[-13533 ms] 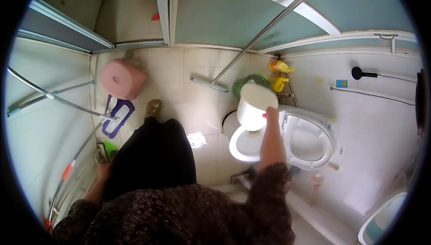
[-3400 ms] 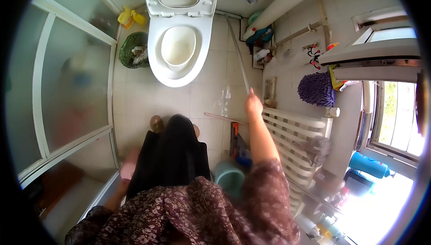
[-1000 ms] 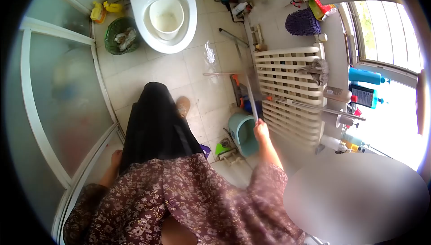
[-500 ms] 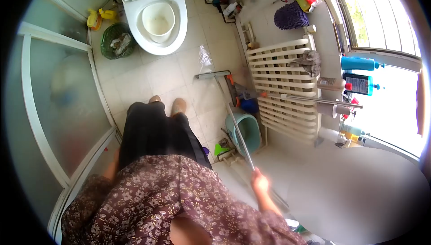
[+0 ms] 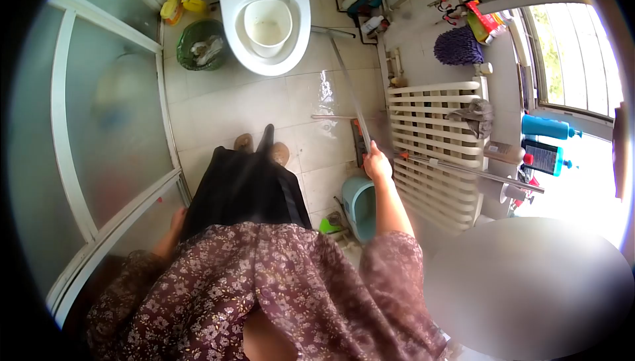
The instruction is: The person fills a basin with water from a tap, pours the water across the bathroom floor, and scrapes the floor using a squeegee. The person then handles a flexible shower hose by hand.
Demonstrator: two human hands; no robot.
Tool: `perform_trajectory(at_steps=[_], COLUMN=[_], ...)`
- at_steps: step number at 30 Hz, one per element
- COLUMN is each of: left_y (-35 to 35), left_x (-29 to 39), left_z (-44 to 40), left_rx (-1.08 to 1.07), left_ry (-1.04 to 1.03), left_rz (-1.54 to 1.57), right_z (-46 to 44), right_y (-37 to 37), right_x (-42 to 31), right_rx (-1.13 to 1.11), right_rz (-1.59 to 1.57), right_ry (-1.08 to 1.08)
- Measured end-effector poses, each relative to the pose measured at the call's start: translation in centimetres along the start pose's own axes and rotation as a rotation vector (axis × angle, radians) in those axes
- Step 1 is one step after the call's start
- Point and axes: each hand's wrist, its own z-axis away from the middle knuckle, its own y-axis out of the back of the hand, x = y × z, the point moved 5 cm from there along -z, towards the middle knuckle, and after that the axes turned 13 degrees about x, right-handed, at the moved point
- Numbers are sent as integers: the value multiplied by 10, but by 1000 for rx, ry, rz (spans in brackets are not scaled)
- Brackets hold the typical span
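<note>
Tiled floor (image 5: pixel 225 106) w/ a shiny patch (wet or just glare, can't tell). White radiator (image 5: pixel 433 123) on the R in view, grey cloth (image 5: pixel 477 118) over its end. Toilet (image 5: pixel 231 37) at top, seat up. Squeegee (image 5: pixel 349 80) slants across the floor, head just beside the toilet (touching or not, can't tell), pole end in the R hand (image 5: pixel 377 164). Teal bucket (image 5: pixel 359 205) near the R forearm; green bin (image 5: pixel 192 47) L of the toilet; white tub (image 5: pixel 268 27) in the bowl. R fingers curled closed round the pole. L hand (image 5: pixel 178 218) low by the door frame (image 5: pixel 132 214), fingers too unclear to tell how open or if holding anything.
</note>
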Motion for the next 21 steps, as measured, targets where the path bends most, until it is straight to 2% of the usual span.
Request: perform_trajectory(at_steps=[1, 3, 5, 7, 10, 14, 18, 21], left_y=[6, 3, -7, -20, -15, -17, 3, 2], left_x=[12, 6, -13, -38, -19, -23, 20, 16], left_z=[7, 8, 12, 10, 17, 13, 19, 24], left_rx=[-28, -12, -11, 34, -7, 84, 45, 9], left_ry=[73, 76, 81, -44, 67, 31, 37, 84], left_rz=[22, 53, 88, -5, -11, -35, 84, 157], right_z=[-11, 16, 76, 132, 219, 309, 330, 318], right_y=[-39, -30, -19, -27, -17, 0, 45, 82], right_x=[19, 12, 21, 52, 89, 133, 137, 117], right_rx=[83, -43, -78, -138, -230, -303, -246, -143], right_rz=[4, -54, 21, 64, 76, 136, 300, 294], right_ry=[168, 44, -2, -13, -60, -205, -187, -147])
